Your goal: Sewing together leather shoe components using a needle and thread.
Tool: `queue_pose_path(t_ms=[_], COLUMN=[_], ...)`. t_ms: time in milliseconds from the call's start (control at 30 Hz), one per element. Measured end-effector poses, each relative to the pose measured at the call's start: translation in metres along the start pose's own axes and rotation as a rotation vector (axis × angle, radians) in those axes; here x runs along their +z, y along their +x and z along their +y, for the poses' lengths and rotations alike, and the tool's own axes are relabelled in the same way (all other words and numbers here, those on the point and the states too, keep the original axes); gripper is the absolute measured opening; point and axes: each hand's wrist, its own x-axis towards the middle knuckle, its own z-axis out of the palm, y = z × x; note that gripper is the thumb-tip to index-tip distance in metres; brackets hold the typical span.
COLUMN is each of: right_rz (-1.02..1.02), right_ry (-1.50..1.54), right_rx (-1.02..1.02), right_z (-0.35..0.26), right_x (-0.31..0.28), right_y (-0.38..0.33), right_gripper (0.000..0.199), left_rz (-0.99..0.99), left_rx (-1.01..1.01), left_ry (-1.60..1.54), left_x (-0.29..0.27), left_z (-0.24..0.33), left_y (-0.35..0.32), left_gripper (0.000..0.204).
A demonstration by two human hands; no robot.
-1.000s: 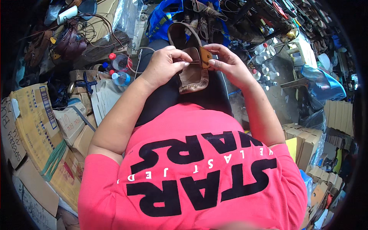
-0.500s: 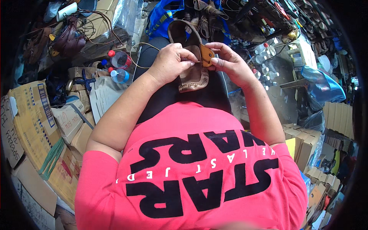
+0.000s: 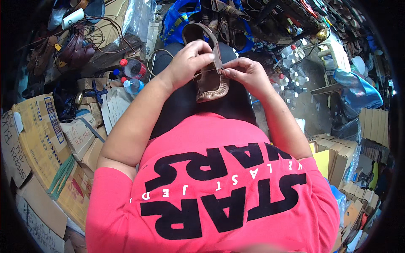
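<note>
A brown leather shoe upper (image 3: 214, 89), with a gathered toe, lies lengthwise on my lap, its toe towards me. My left hand (image 3: 188, 63) is closed at the upper's inner side, thumb and fingers gripping the leather by the raised side piece. My right hand (image 3: 247, 75) pinches the edge of that side piece between thumb and forefinger; any needle there is too small to make out. From the left, a pale thread (image 3: 154, 60) loops over my dark-clothed knee and runs on below my left hand.
Beyond my knees stands a blue bag (image 3: 173, 23) with leather pieces beside it. Bottles (image 3: 133, 67) with red caps stand at left, and more bottles (image 3: 291, 78) at right. Cardboard boxes (image 3: 42, 135) are stacked at left, flat cardboard (image 3: 331, 154) at right.
The side piece, earlier showing its tan face, is now turned edge-on. My left hand has shifted away from me along the upper; my right hand has moved slightly nearer and changed its pinch.
</note>
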Motion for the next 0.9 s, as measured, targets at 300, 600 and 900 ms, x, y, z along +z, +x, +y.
queue_pose_path(t_ms=[300, 600, 900], right_rz=[0.233, 0.202, 0.228], right_ry=[-0.129, -0.344, -0.337], right_rx=[-0.278, -0.439, -0.509], right_z=[0.008, 0.003, 0.011], right_x=[-0.003, 0.015, 0.025], right_y=[0.000, 0.002, 0.002], right_gripper=[0.010, 0.011, 0.009], left_rz=[-0.193, -0.249, -0.335], left_rx=[-0.191, -0.164, -0.111], left_ry=[0.323, 0.364, 0.848], left_x=[0.001, -0.002, -0.005], left_z=[0.003, 0.003, 0.022], left_y=[0.014, 0.012, 0.017], left_gripper=[0.037, 0.037, 0.038])
